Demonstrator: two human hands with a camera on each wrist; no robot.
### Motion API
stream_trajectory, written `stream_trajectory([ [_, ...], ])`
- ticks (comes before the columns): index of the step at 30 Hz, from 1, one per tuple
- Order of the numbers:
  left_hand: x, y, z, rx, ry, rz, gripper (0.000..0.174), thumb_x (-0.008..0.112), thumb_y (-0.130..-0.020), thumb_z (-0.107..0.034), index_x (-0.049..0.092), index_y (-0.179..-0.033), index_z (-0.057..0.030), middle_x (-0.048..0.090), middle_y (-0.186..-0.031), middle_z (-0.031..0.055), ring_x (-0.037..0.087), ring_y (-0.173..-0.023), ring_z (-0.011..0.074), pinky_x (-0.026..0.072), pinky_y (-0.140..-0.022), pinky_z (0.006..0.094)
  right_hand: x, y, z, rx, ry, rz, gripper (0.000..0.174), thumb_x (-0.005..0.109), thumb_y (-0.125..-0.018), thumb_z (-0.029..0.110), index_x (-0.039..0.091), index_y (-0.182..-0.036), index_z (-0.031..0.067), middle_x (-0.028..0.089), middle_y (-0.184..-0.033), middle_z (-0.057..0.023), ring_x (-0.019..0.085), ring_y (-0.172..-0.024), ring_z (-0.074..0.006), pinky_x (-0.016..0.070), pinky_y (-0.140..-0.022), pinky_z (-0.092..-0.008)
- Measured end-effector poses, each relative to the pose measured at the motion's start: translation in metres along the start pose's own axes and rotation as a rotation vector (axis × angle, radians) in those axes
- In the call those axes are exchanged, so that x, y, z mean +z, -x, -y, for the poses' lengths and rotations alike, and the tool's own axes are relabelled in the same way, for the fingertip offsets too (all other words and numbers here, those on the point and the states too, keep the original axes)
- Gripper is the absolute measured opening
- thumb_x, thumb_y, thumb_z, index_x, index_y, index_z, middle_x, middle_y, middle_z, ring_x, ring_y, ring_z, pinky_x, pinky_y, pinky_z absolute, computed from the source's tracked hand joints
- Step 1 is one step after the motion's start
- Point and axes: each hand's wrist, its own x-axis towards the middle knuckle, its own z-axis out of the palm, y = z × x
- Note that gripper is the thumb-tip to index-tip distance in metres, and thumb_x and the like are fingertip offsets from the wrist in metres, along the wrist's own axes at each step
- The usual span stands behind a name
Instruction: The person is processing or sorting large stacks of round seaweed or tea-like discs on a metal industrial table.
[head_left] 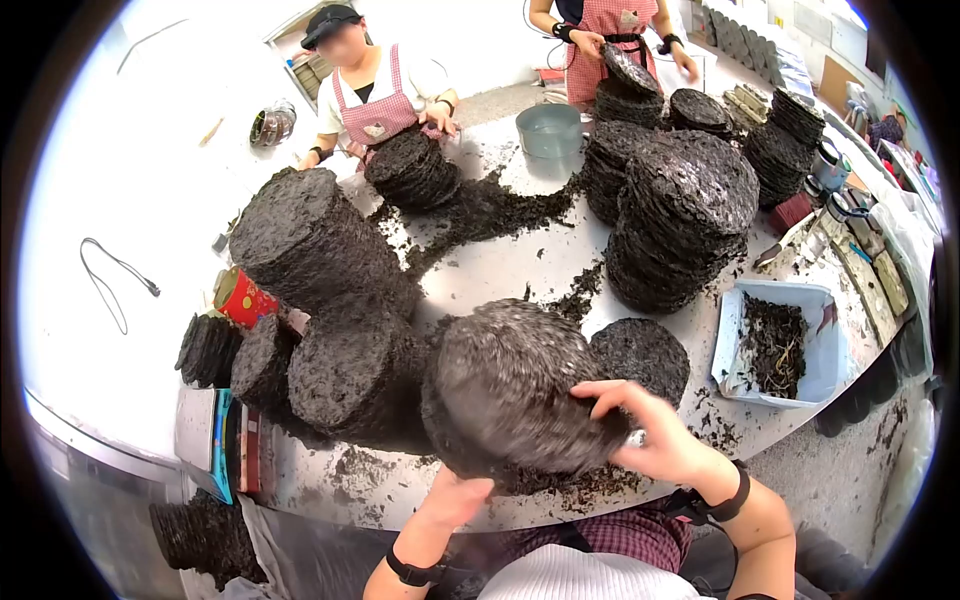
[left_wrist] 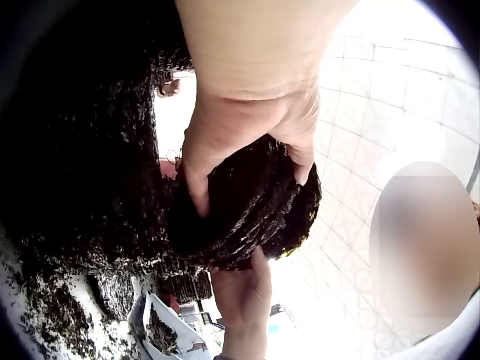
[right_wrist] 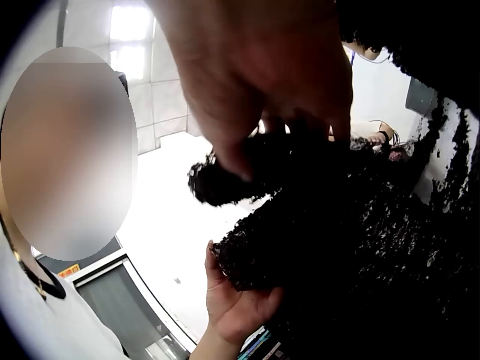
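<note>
Dark, rough round cakes, which look like dried seaweed, form a tilted stack (head_left: 520,385) at the table's near edge, blurred in the head view. My right hand (head_left: 655,425) grips its right side, thumb below and fingers over the top edge. At the lower left my left hand (head_left: 455,497) holds the stack from beneath; the left wrist view shows thumb and fingers on both sides of the cakes (left_wrist: 247,202). From the right wrist, the upper cakes (right_wrist: 240,169) in my right hand stand apart from the lower ones (right_wrist: 255,251) along the outer edge.
Tall stacks stand at left (head_left: 320,235) and right (head_left: 690,200), with a low stack (head_left: 645,360) just beyond my right hand. A blue bin (head_left: 835,345) holds scraps. A red tin (head_left: 243,298) and a scale (head_left: 200,430) are at left. Two people in checked aprons (head_left: 385,118) handle cakes across the table.
</note>
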Motion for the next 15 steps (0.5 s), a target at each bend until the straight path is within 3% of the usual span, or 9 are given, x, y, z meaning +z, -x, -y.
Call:
stream_trajectory([
  [1, -0.005, 0.002, 0.003, -0.002, 0.04, -0.002, 0.079, 0.077, -0.072, -0.016, 0.039, -0.14, -0.0027, 0.051, -0.136, 0.0111, 0.049, -0.125, 0.0307, 0.0394, -0.106, 0.0483, 0.0, 0.003, 0.005, 0.055, 0.005, -0.165, 0.038, 0.067, -0.078, -0.004, 0.056, -0.114, 0.0024, 0.063, -0.113, -0.0153, 0.062, -0.102, -0.0224, 0.049, -0.089, -0.0322],
  [3, -0.014, 0.003, 0.006, 0.0, 0.117, -0.003, 0.076, 0.074, -0.073, -0.016, 0.04, -0.14, -0.0044, 0.051, -0.135, 0.0111, 0.05, -0.124, 0.031, 0.0397, -0.106, 0.0496, -0.004, 0.018, -0.001, 0.219, 0.091, -0.536, 0.019, 0.058, -0.09, -0.004, 0.056, -0.108, 0.0012, 0.064, -0.096, -0.0034, 0.057, -0.082, -0.009, 0.0455, -0.071, -0.0218],
  [6, -0.015, 0.012, 0.006, 0.057, 0.162, 0.004, 0.068, 0.07, -0.075, -0.016, 0.044, -0.137, -0.0063, 0.053, -0.134, 0.0124, 0.051, -0.123, 0.033, 0.0397, -0.105, 0.0521, -0.015, 0.025, -0.021, 0.068, -0.139, -0.914, 0.014, 0.057, -0.096, 0.009, 0.058, -0.107, -0.0006, 0.061, -0.089, 0.0024, 0.05, -0.076, -0.0037, 0.0396, -0.066, -0.0198],
  [7, -0.018, 0.012, 0.006, 0.048, 0.198, 0.014, 0.067, 0.069, -0.075, -0.017, 0.045, -0.137, -0.0063, 0.053, -0.134, 0.0127, 0.052, -0.123, 0.0335, 0.0397, -0.105, 0.0524, -0.022, 0.04, -0.035, 0.133, -0.202, -0.892, 0.022, 0.056, -0.098, 0.01, 0.058, -0.116, -0.0017, 0.065, -0.105, -0.0027, 0.056, -0.088, -0.0062, 0.0446, -0.079, -0.0225],
  [10, -0.013, 0.015, -0.001, 0.101, 0.237, 0.015, 0.07, 0.067, -0.075, -0.015, 0.041, -0.139, -0.0045, 0.051, -0.135, 0.0126, 0.05, -0.124, 0.032, 0.0398, -0.105, 0.0497, -0.021, 0.057, -0.066, 0.32, -0.52, -0.998, 0.025, 0.058, -0.097, 0.014, 0.058, -0.117, -0.0001, 0.065, -0.109, -0.0033, 0.059, -0.094, -0.009, 0.0462, -0.083, -0.0248],
  [11, -0.012, 0.015, -0.001, 0.11, 0.211, -0.014, 0.071, 0.068, -0.074, -0.017, 0.041, -0.139, -0.0048, 0.051, -0.134, 0.0127, 0.05, -0.124, 0.033, 0.0399, -0.105, 0.0508, -0.021, 0.066, -0.077, 0.538, -0.538, -0.96, 0.043, 0.062, -0.094, 0.019, 0.048, -0.129, -0.0016, 0.059, -0.122, -0.0101, 0.056, -0.108, -0.0154, 0.0449, -0.092, -0.0302],
  [13, -0.011, 0.014, -0.002, 0.131, 0.152, -0.073, 0.074, 0.071, -0.073, -0.02, 0.042, -0.139, -0.0054, 0.052, -0.134, 0.0129, 0.051, -0.124, 0.0349, 0.0403, -0.106, 0.053, -0.006, 0.079, -0.112, 0.645, -0.232, -1.032, 0.065, 0.067, -0.09, 0.024, 0.035, -0.141, -0.0023, 0.046, -0.137, -0.0173, 0.046, -0.124, -0.0239, 0.0396, -0.103, -0.0366],
  [14, -0.009, 0.015, -0.003, 0.109, 0.167, -0.073, 0.077, 0.073, -0.072, -0.019, 0.039, -0.14, -0.0049, 0.052, -0.133, 0.0128, 0.05, -0.124, 0.0345, 0.0403, -0.106, 0.052, -0.003, 0.087, -0.11, 0.685, -0.08, -0.953, 0.078, 0.069, -0.088, 0.024, 0.024, -0.146, -0.0005, 0.037, -0.142, -0.0211, 0.037, -0.132, -0.0299, 0.034, -0.109, -0.0404],
  [15, -0.008, 0.014, -0.003, 0.106, 0.144, -0.057, 0.077, 0.073, -0.071, -0.019, 0.04, -0.14, -0.0048, 0.052, -0.133, 0.0127, 0.05, -0.124, 0.0342, 0.0405, -0.106, 0.0515, 0.005, 0.086, -0.102, 0.584, 0.037, -0.933, 0.073, 0.072, -0.085, 0.021, 0.032, -0.142, 0.0012, 0.04, -0.14, -0.0194, 0.039, -0.131, -0.0313, 0.0343, -0.108, -0.0402],
])
